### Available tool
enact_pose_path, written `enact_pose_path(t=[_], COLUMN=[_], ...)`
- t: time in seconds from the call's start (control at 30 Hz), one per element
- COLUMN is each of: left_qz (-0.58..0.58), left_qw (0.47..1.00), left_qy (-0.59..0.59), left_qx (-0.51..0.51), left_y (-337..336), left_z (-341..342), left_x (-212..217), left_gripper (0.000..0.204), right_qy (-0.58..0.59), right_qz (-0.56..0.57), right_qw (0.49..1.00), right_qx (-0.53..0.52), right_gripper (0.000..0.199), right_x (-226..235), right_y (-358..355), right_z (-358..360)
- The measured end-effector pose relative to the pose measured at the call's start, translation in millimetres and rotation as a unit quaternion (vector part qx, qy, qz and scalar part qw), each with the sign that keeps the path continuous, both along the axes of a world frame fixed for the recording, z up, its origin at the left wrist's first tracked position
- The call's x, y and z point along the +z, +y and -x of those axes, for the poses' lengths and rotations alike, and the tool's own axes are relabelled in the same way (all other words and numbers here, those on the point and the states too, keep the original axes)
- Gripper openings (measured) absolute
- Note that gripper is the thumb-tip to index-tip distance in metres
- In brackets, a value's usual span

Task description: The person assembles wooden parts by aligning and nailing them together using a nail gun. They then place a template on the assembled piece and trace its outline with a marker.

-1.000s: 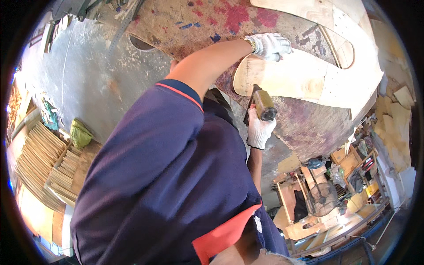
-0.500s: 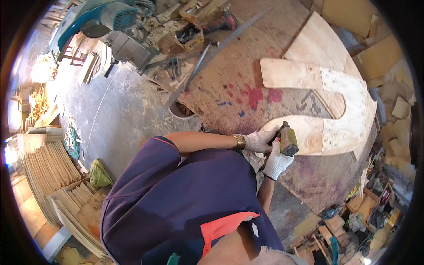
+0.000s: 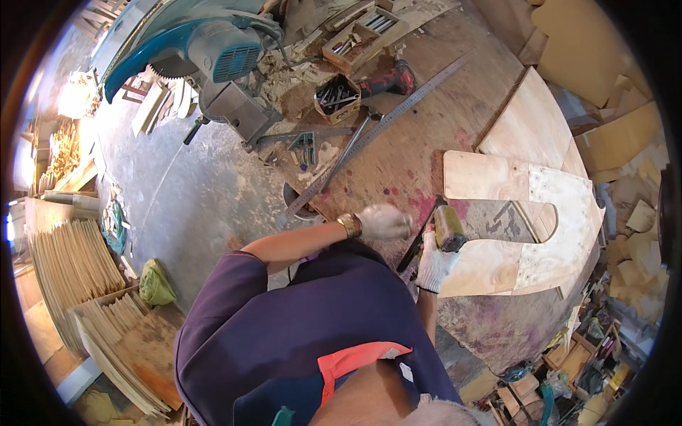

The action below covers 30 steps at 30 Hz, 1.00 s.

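Note:
My right hand point(image 3: 432, 268), in a white knit glove, is wrapped round a nail gun point(image 3: 449, 228) with an olive-yellow body. Its long black magazine point(image 3: 418, 243) reaches down toward my body. Left of the tool and apart from it is my left hand point(image 3: 383, 222), gloved too, with a gold watch point(image 3: 349, 225) at the wrist. Motion smears its fingers, so their pose does not show. Beside and partly under the nail gun lies a U-shaped plywood piece point(image 3: 561, 234), its slot opening to the left.
A long metal ruler point(image 3: 398, 113) crosses the stained worktable point(image 3: 490, 319). Near it are a red-black cordless drill point(image 3: 392, 79), a box of small tools point(image 3: 337, 98) and a wooden tray point(image 3: 362, 35). A teal mitre saw point(image 3: 220, 57) stands far left; stacked wooden sheets point(image 3: 82, 263) are at left.
My left hand has come off the nail gun and moved left. The nail gun, still in my right hand, now shows its magazine. The whole view has shifted, bringing the saw and tools further in.

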<state>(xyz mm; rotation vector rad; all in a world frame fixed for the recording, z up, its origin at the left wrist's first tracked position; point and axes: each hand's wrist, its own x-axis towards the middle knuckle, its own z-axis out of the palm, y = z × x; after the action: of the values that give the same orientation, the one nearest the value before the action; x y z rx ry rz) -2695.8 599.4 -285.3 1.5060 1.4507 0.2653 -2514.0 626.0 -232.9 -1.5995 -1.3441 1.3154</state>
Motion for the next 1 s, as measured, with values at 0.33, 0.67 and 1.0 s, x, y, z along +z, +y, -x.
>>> enact_pose_path(t=[0.33, 0.67, 1.0], left_qz=[-0.265, -0.206, -0.132], left_qw=[0.831, 0.818, 0.856], left_qy=[0.239, 0.488, 0.43], left_qx=[0.428, 0.225, 0.254], left_y=[147.5, 263.0, 253.8], left_z=[294.5, 385.4, 391.6], left_x=[-20.3, -93.0, -89.0], left_gripper=[0.016, 0.03, 0.033], right_qy=[-0.111, -0.167, -0.137], right_qz=[0.037, 0.07, 0.025], right_qw=[0.992, 0.983, 0.989], right_qx=[0.053, 0.027, 0.051], right_gripper=[0.031, 0.034, 0.027], right_x=[-12.7, -15.9, -16.9], right_y=[-5.1, 12.0, 11.7], right_z=[-1.9, 12.4, 14.9])
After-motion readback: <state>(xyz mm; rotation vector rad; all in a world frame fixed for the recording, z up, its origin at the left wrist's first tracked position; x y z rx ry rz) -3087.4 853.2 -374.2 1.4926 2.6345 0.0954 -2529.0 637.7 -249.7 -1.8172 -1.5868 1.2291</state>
